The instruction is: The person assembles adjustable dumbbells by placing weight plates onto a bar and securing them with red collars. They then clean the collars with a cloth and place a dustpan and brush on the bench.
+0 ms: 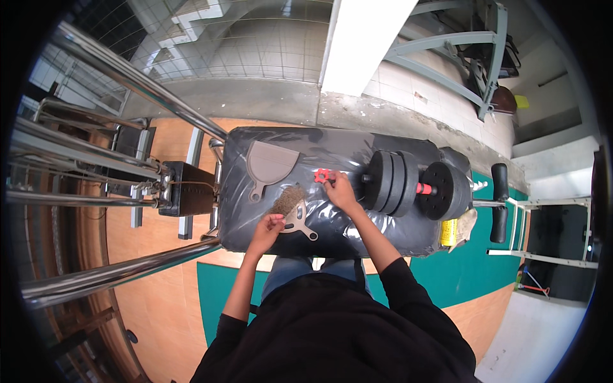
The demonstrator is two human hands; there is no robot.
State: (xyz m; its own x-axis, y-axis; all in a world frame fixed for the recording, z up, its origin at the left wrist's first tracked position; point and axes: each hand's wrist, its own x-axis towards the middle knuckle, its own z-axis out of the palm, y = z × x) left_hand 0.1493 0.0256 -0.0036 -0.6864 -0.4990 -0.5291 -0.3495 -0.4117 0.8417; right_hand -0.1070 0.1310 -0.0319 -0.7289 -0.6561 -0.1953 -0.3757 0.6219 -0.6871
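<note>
My right hand (pixel 340 190) grips a red star-shaped dumbbell collar nut (pixel 320 175) over the middle of a black padded bench (pixel 357 143) wrapped in clear plastic. Close to the near edge, my left hand (pixel 265 235) has its fingers pinched together beside a hand brush (pixel 299 220) with brown bristles and a beige handle; whatever is between the fingertips is too small to tell. Beyond the brush lies a grey-brown dustpan (pixel 273 163). To the right of my right hand rests a dumbbell (pixel 402 185) with thick black plates and a red part on its bar.
A yellow container (pixel 449 233) and a beige cloth (pixel 466 226) are at the bench's right end. Chrome rails (pixel 147 83) and a weight stack (pixel 186 189) stand at the left. Black foam rollers (pixel 500 223) and a white metal frame (pixel 543 258) are on the right.
</note>
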